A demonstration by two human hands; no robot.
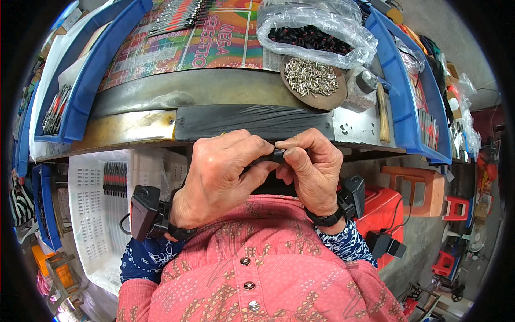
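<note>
Close in front of my chest, at the bench's near edge, both hands meet around a small black part [277,155]. My left hand [217,174] is closed, its thumb and fingers pinching the part; most of its length is hidden by them. Thumb and forefinger of my right hand [315,169] press together at the part's right end. A tiny pale spot shows at those fingertips, too small to name. Beyond the hands, small silvery metal pins [311,76] are heaped on a round brown dish [335,102]. Behind it, an open clear plastic bag [273,45] holds black parts [311,40].
Blue trays [88,80] [397,80] with red-and-black tools flank the bench. More tools [174,16] lie in a row on printed cardboard [188,53]. A wooden handle [383,112] rests beside a metal block [360,91]. A white basket [88,214] stands lower left, a red stool [381,209] lower right.
</note>
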